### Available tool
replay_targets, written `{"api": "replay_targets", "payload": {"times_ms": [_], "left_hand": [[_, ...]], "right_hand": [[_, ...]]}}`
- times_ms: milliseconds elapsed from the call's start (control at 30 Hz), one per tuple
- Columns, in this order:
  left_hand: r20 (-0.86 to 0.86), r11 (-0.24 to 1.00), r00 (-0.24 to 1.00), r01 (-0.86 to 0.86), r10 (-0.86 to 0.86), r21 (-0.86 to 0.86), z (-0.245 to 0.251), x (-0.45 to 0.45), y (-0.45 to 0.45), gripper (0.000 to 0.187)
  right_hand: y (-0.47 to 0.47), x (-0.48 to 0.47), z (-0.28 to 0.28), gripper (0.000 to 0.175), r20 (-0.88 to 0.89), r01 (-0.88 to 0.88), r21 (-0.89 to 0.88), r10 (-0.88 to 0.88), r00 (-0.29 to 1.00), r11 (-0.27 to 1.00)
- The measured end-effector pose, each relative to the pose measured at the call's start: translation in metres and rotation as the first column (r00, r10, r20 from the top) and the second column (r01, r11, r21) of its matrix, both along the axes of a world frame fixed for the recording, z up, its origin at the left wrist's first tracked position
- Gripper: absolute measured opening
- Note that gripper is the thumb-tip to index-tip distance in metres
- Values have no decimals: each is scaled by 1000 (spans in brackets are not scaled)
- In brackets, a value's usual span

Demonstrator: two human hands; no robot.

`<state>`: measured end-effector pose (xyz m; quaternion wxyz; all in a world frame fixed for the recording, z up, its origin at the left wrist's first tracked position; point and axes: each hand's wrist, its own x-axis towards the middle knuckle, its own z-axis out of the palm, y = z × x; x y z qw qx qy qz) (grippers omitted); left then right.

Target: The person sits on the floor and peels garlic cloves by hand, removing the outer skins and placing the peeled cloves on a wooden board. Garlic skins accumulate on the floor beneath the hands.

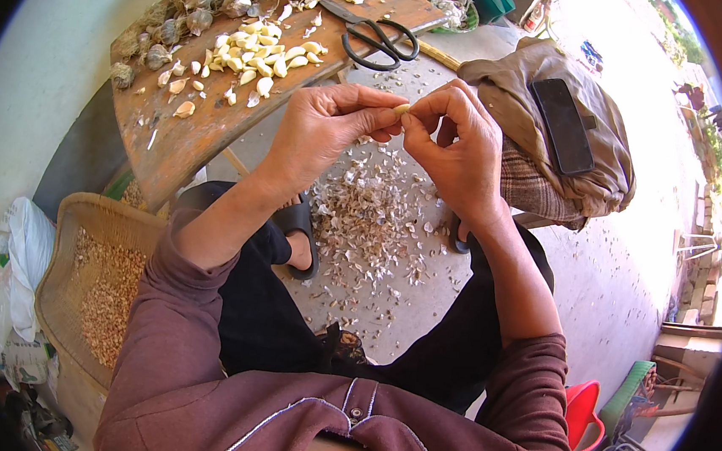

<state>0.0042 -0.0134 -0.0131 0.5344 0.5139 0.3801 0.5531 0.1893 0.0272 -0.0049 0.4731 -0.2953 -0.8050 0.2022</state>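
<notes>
Between the fingertips of my left hand point(324, 127) and my right hand point(459, 144) is a small garlic clove point(401, 108). Thumb and forefinger of both hands pinch it, above the floor just off the table's edge. On the wooden table point(169, 153) to the left lies a pile of pale peeled garlic cloves point(254, 48). A few cloves still in their skin point(184, 109) are scattered nearer me. Whole garlic bulbs point(197, 9) with dry roots lie behind the pile. Black-handled scissors point(381, 46) rest at the table's right edge.
Papery garlic skins point(368, 213) are heaped on the floor between my feet. A woven basket point(62, 265) with small reddish-brown bits stands at my left. On the right, a phone point(561, 127) lies on a brown cloth point(614, 163). A red plastic container point(581, 411) is low right.
</notes>
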Motion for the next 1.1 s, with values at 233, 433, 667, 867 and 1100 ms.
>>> {"api": "replay_targets", "payload": {"times_ms": [233,433,667,867,1100], "left_hand": [[209,987,978,55,-22,-152,2,-1,1,22],[149,998,988,-36,45,-59,5,0,1,23],[47,997,996,-75,75,7,2,0,1,24],[179,994,983,-7,26,-106,1,3,2,24],[365,970,931,87,2,-226,-3,-6,6,24]], "right_hand": [[-3,0,0,11,-18,10,-37,-11,1000,999],[-2,3,0,14,-178,-148,-444,75,981,884],[-2,6,8,22,-189,-205,-643,106,976,738],[1,5,-1,18,-172,-156,-553,71,982,819],[-4,0,-3,12,-92,-155,-444,127,988,882]]}}
